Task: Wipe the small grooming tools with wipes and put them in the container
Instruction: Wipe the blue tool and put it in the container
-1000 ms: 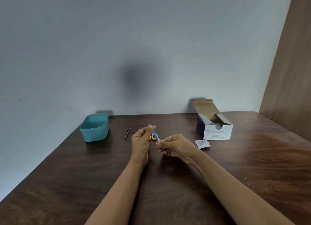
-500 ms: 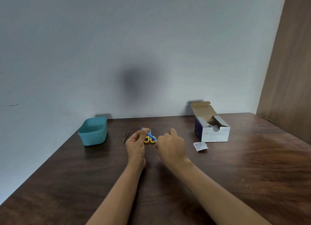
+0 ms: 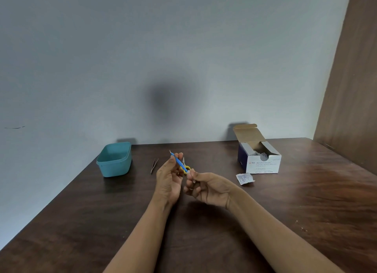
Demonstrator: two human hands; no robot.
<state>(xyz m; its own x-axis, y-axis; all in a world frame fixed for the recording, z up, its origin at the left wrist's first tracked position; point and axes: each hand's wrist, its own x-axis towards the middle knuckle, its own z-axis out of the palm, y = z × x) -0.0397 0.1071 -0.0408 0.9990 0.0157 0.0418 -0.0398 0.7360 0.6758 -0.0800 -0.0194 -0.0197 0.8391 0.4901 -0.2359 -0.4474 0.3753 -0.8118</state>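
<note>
Pinching is being done by both grips: the blue tool [image 3: 177, 160] is being pinched near its upper end by the left grip [image 3: 168, 179], between thumb and fingertips. A small white wipe [image 3: 189, 172] is being pinched around the tool's lower end by the right grip [image 3: 208, 188], its other fingers being curled loosely toward the palm. The tool is being held in the air above the tabletop [image 3: 306, 191], about midway between the left and right edges and nearer the far edge. It is being slanted so that its tip is being pointed up and toward the far-left corner.

Wiping appears to be the step in hand. It is probably being done best if the wipe is being wrapped fully round the shaft and drawn along its length while the tool is being turned by the left grip, so that every side is being covered. The pointed tip is best being approached last and lightly, since the wipe could be torn by it.

The tool is being shown as a slim blue handle with a thin metal point at the upper end. Its lower end is being hidden by the wipe and fingers.

Yellow-handled scissors [image 3: 188, 168] are being left lying just behind the grips, and tweezers [image 3: 154, 165] between them and the teal container [image 3: 115, 169] near the far-left corner. The swab box [image 3: 263, 164] is being left open toward the far-right corner, a torn wrapper [image 3: 244, 179] just before it.
</note>
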